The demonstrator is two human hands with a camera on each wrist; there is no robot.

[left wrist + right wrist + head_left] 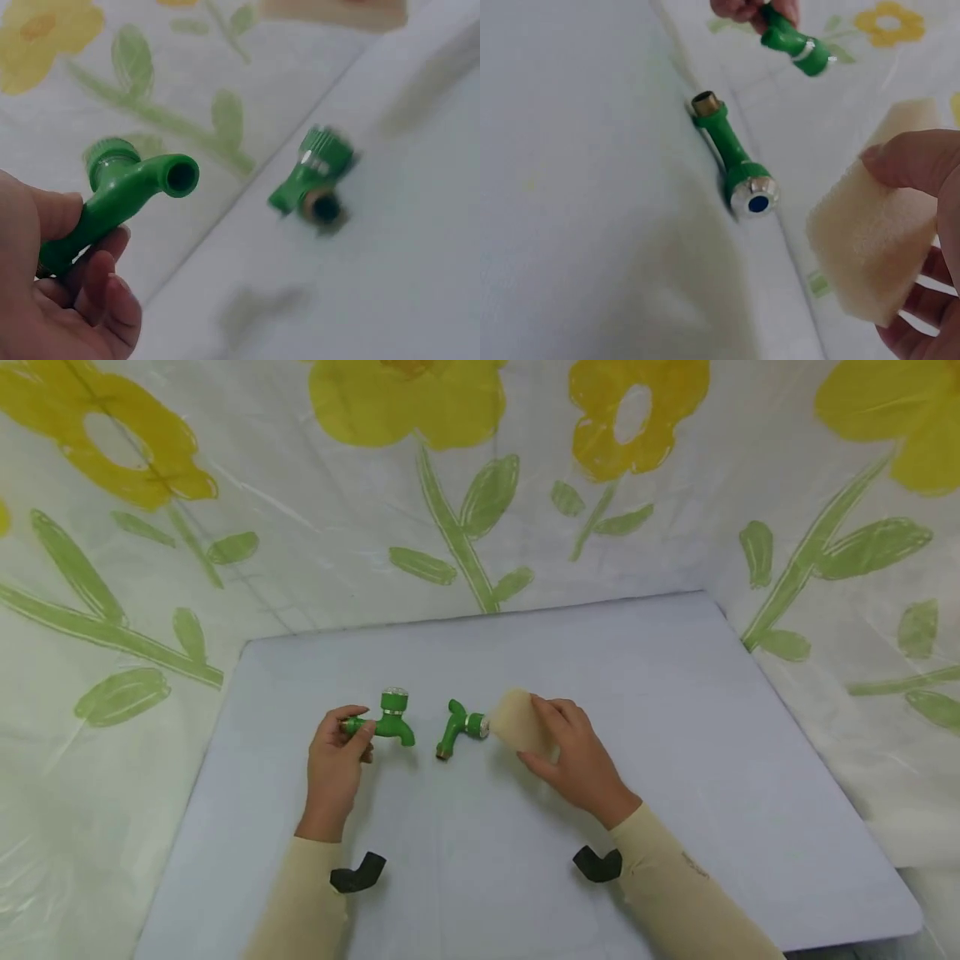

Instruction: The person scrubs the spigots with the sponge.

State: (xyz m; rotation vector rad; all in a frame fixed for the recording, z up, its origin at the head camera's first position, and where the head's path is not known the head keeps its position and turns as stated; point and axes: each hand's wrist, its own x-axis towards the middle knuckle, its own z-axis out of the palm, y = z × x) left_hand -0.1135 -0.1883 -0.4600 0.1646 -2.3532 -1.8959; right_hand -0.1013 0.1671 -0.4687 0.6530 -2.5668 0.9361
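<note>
My left hand [337,764] holds a green tap [390,724] by its inlet end, between thumb and fingers, raised above the table. In the left wrist view that tap's spout [178,176] points towards the camera. A second green tap [454,729] lies on its side on the table between the hands. Its brass threaded end [706,103] and silver cap with a blue dot [755,196] show in the right wrist view. My right hand [577,760] grips a cream sponge [519,722] by its edges, just right of the lying tap and above the table.
The white table [465,877] has its far edge against a plastic sheet [322,552] painted with yellow flowers. Black curved pieces [358,872] stick out beside both sleeves, the other one [597,865] at the right forearm.
</note>
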